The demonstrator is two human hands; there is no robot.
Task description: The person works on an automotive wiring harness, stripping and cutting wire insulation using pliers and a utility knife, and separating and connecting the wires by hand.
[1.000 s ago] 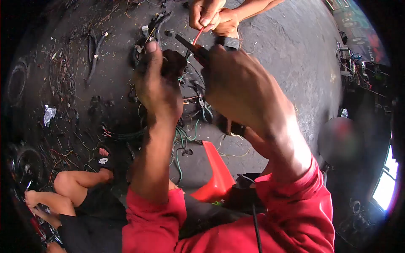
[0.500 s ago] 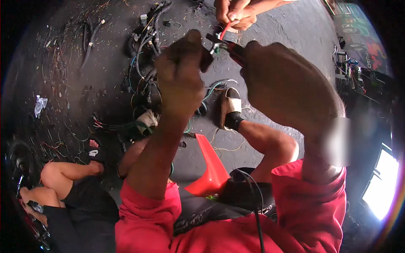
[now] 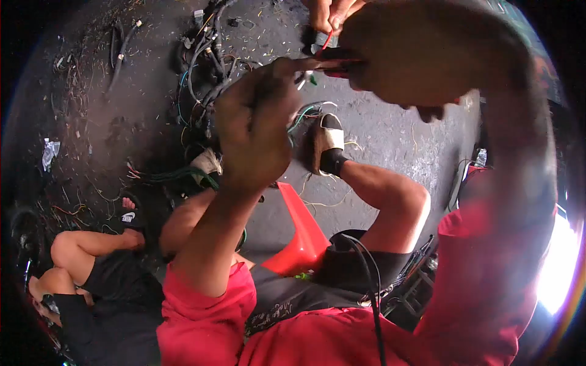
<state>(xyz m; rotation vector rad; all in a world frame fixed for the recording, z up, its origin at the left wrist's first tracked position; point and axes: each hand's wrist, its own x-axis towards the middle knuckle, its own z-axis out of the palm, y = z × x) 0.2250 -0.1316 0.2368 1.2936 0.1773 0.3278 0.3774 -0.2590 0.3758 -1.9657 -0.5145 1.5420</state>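
Observation:
My right hand [image 3: 427, 55], blurred, is closed round red-handled pliers [image 3: 339, 63] at the top of the view. The jaws lie beside a thin red wire [image 3: 328, 40], and my hand covers much of the tool. My left hand [image 3: 256, 125] is closed at the jaw side, its fingertips close to the jaws. What it grips is hidden behind the fingers. A small white piece and a green bit [image 3: 313, 79] show just below the jaws. Another person's hand [image 3: 332, 12] pinches the red wire's upper end.
Dark wiring harnesses [image 3: 210, 61] and scattered wire scraps lie on the dark floor. A red plastic funnel-like piece [image 3: 299, 238] is between my legs. Green cables [image 3: 177, 175] lie to the left, near another seated person's bare legs [image 3: 91, 253]. A black cable [image 3: 369, 274] hangs in front of me.
My right hand has moved up and turned over with the pliers, its forearm now raised at the right. My left hand has shifted slightly down and left. The view has tilted slightly.

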